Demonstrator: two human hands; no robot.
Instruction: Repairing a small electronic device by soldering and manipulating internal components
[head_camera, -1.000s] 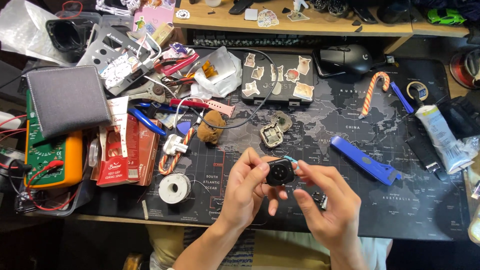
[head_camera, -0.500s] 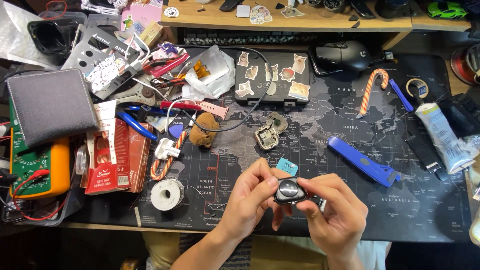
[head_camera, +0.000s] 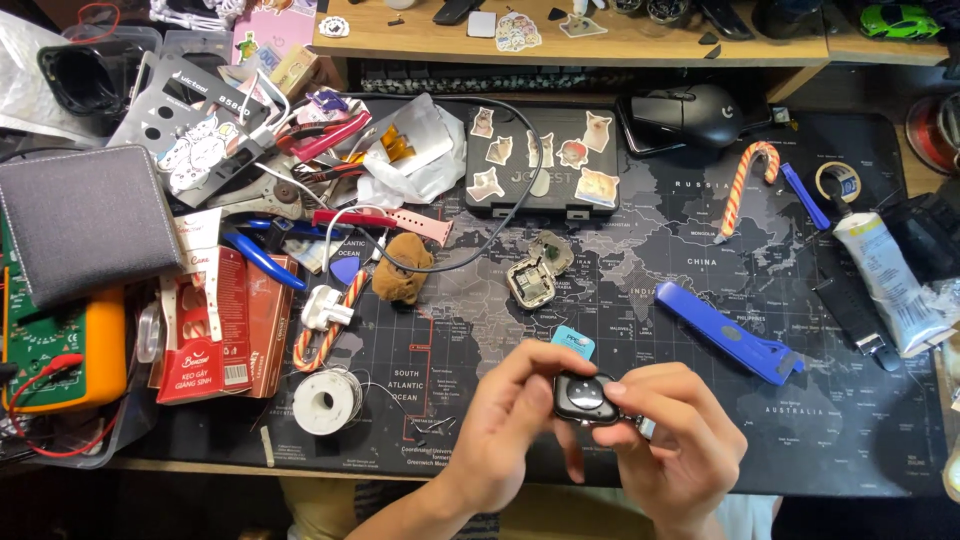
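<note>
Black, square smartwatch body (head_camera: 586, 397) sits pinched between both sets of fingers, above the table's (head_camera: 700, 270) near edge. Left hand (head_camera: 510, 420) fingers clamp its left side; right hand (head_camera: 675, 445) fingers close over its right edge and underside. Case looks shut, no strap fitted. Blue pry tool (head_camera: 728, 333) and pink strap (head_camera: 420, 223) lie untouched, well apart.
</note>
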